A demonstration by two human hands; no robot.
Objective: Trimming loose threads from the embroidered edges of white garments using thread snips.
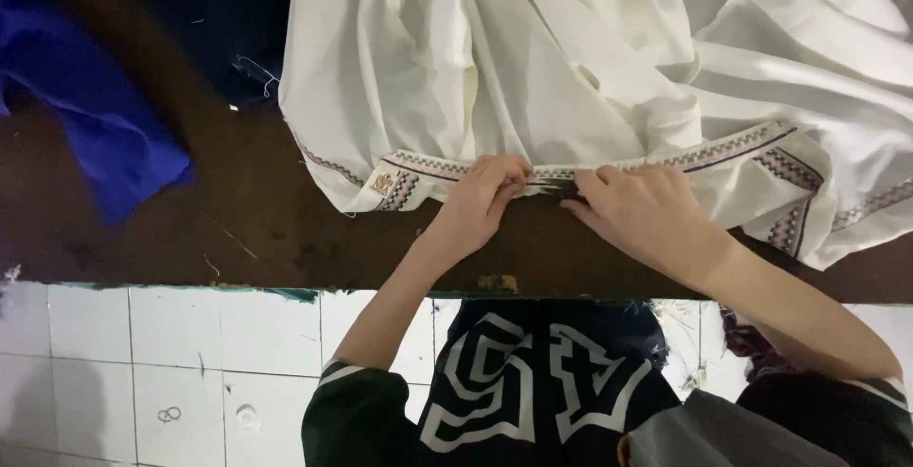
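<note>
We see the left hand pinching the patterned woven trim band of a cream cotton garment on the dark brown table. Right hand presses flat on the same band, fingers closed. Small square tan label sits left of the left hand; blue cloth far left.

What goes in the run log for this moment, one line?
left hand: pinching patterned trim band | right hand: pressing same band | cloth: white garment bunched on dark table | aside: blue fabric
</note>
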